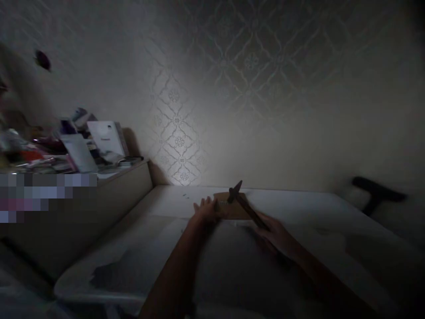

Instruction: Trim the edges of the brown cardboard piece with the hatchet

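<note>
A brown board (pixel 235 213) lies flat on the white table, with a row of small light marks or nails near its left side. My left hand (pixel 206 210) rests at the board's left edge, fingers spread and the thumb side touching it. In my right hand (pixel 276 234) is a hammer (pixel 253 213), gripped by its wooden handle. The hammer's dark head is over the board, right of the small row; I cannot tell whether it touches.
The table (pixel 139 248) has dark worn patches and a few tiny bits near the wall. At left, a raised cabinet (pixel 119 186) carries a white box (pixel 106 138) and clutter. A dark T-shaped thing, perhaps an armrest (pixel 378 192), stands beyond the right edge. A patterned wall rises behind.
</note>
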### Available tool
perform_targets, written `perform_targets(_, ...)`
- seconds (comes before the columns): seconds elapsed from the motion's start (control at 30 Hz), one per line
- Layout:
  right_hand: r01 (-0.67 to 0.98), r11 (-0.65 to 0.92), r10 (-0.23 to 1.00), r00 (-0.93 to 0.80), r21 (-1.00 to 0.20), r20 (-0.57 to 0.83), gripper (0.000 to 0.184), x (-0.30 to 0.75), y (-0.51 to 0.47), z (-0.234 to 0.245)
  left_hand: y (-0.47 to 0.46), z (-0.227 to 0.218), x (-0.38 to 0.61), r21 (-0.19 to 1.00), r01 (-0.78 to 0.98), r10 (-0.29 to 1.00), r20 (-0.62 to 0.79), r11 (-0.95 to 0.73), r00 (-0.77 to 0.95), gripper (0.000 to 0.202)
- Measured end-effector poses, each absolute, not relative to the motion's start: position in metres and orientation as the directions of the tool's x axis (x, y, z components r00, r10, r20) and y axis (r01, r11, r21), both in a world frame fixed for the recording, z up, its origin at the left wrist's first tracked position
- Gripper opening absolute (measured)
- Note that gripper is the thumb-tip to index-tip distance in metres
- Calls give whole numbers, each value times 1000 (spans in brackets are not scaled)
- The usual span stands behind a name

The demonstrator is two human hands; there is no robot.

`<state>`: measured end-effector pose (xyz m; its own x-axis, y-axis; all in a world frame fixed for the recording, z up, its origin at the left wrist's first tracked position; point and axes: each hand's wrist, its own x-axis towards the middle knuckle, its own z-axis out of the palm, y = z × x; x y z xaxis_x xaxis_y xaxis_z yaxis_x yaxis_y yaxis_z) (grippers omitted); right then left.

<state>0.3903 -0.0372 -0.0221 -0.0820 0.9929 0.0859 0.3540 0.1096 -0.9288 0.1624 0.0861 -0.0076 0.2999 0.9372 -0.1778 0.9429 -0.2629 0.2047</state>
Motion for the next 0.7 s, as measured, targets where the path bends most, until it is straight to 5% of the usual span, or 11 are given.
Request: perform_targets(0.7,324,82,995,-82,-943,58,76,389,-40,-18,87,-7,163,199,943,936,-179,-267,303,92)
